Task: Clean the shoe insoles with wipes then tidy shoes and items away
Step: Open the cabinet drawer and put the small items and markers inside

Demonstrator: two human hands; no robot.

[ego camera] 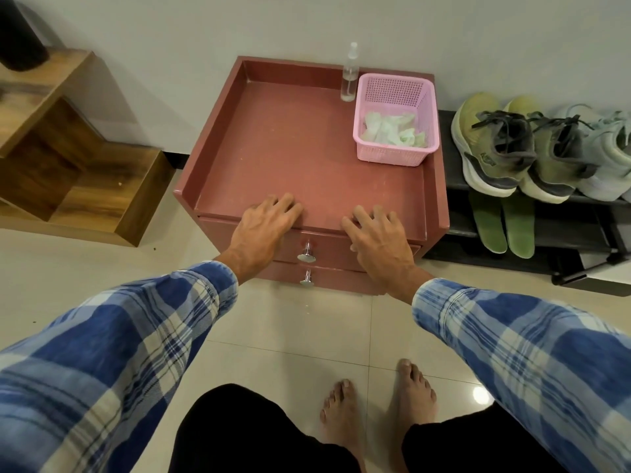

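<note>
My left hand (264,221) and my right hand (374,235) rest side by side on the front edge of a reddish bedside cabinet (300,158), fingers spread and holding nothing. At the cabinet's back right stands a pink plastic basket (396,155) with crumpled white and green wipes (392,129) inside. A clear spray bottle (349,75) stands just left of the basket. To the right, a pair of olive green sneakers (495,145) sits on a black shoe rack (563,216). Two green insoles (502,221) lie on the shelf below them.
A pale mint shoe (604,148) sits at the rack's far right. A wooden stepped shelf (61,145) stands to the left against the wall. The cabinet has two drawers with metal knobs (307,254). My bare feet (375,411) stand on the tiled floor.
</note>
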